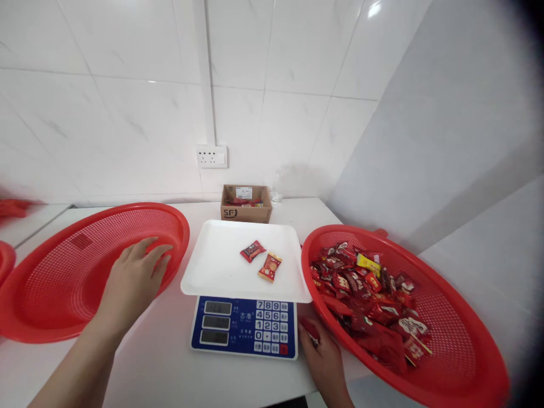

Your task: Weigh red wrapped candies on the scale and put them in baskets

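Note:
My left hand [136, 277] hovers over the left red basket [182, 226], fingers apart and holding nothing. Low beside the scale's right edge, my right hand [326, 358] grips a dark red candy wrapper [310, 328], partly hidden by the fingers. Between the hands stands a blue-fronted digital scale [244, 328] with a white tray [212, 260] on top. Two small wrapped candies lie on that tray: a dark red one [253, 251] and a red and gold one [270, 267]. Just right of my right hand, the right red basket [463, 328] holds many wrapped sweets [361, 289].
Behind the scale, a small cardboard box [246, 213] contains more red packets. A clear plastic item [276, 190] stands next to it against the tiled wall. A wall socket [212, 157] sits above. Part of another red basket [5, 258] shows at the left edge.

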